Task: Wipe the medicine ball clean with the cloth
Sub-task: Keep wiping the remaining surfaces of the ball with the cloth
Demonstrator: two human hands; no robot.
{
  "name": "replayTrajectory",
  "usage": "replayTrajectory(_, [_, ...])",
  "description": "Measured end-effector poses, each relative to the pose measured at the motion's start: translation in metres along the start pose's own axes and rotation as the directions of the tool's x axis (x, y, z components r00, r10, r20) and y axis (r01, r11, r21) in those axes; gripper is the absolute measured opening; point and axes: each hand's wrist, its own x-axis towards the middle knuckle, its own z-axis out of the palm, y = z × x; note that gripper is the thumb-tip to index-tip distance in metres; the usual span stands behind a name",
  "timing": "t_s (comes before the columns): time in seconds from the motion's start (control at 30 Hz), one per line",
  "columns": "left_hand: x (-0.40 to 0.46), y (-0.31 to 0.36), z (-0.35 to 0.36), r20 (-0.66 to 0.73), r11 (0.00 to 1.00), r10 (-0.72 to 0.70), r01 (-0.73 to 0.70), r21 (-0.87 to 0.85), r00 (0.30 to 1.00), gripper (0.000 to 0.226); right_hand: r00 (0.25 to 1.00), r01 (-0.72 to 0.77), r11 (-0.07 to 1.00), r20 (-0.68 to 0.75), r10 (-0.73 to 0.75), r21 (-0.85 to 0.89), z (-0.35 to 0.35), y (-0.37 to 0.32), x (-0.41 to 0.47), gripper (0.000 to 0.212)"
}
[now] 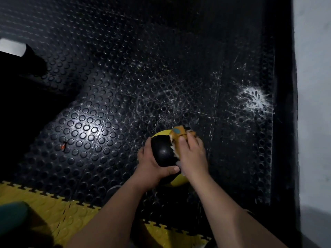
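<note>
A black and yellow medicine ball (163,153) is held above the dark studded floor, low in the middle of the view. My left hand (152,163) grips it from the left, thumb curled across its near side. My right hand (192,154) lies over the ball's right side and presses an orange cloth (177,134) with a teal spot against it. Most of the cloth is hidden under that hand; a pale frayed edge shows along the ball.
Black studded rubber floor tiles (100,108) cover the area, with white scuff marks and a white splatter (254,99) at the right. Yellow interlocking tiles (53,210) border the near edge. A pale wall (313,104) stands at the right. A dark object (26,58) lies far left.
</note>
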Motion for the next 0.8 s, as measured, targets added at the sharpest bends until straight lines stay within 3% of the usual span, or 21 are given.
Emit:
replayTrajectory(0.07, [-0.003, 0.000, 0.004, 0.013, 0.999, -0.001, 0.001, 0.036, 1.000, 0.138, 0.981, -0.190, 0.946, 0.078, 0.176, 0.262, -0.009, 0.012, 0.019, 0.048])
replayTrajectory(0.13, [-0.005, -0.001, 0.005, 0.021, 0.999, 0.015, -0.015, 0.028, 1.000, 0.136, 0.889, -0.454, 0.795, 0.263, 0.375, 0.401, -0.018, 0.025, 0.040, 0.048])
replayTrajectory(0.2, [-0.010, -0.003, 0.002, 0.014, 0.999, 0.039, -0.039, -0.002, 0.999, 0.134, 0.834, -0.548, 0.694, 0.364, 0.414, 0.466, -0.021, 0.027, 0.049, 0.048])
replayTrajectory(0.3, [-0.016, -0.007, -0.008, 0.036, 0.996, 0.074, -0.073, -0.045, 0.997, 0.133, 0.894, -0.448, 0.710, 0.295, 0.339, 0.543, -0.022, 0.013, 0.029, 0.034])
replayTrajectory(0.4, [-0.008, -0.004, -0.025, 0.167, 0.999, 0.052, -0.049, -0.019, 0.985, 0.124, 0.975, -0.197, 0.786, 0.029, 0.222, 0.586, -0.026, 0.011, -0.006, 0.023])
replayTrajectory(0.5, [-0.004, 0.015, -0.029, 0.211, 0.996, -0.092, 0.092, 0.011, 0.973, 0.134, 0.980, -0.072, 0.909, -0.143, 0.142, 0.409, -0.017, 0.017, -0.030, 0.018])
replayTrajectory(0.6, [-0.012, 0.028, -0.014, 0.164, 0.973, -0.137, 0.102, 0.207, 0.977, 0.152, 0.989, -0.029, 0.985, -0.138, 0.053, 0.171, 0.001, 0.021, -0.040, 0.038])
replayTrajectory(0.7, [-0.013, 0.029, -0.001, 0.145, 0.969, -0.138, 0.103, 0.225, 0.980, 0.150, 0.989, -0.125, 0.967, -0.048, 0.139, 0.224, -0.003, 0.028, -0.016, 0.051])
replayTrajectory(0.77, [-0.012, 0.028, 0.006, 0.142, 0.965, -0.122, 0.084, 0.248, 0.982, 0.150, 0.948, -0.298, 0.885, -0.001, 0.320, 0.358, -0.017, 0.024, 0.007, 0.047])
replayTrajectory(0.8, [-0.012, 0.028, 0.010, 0.130, 0.965, -0.111, 0.076, 0.250, 0.985, 0.150, 0.943, -0.309, 0.886, -0.008, 0.332, 0.344, -0.020, 0.016, 0.009, 0.042])
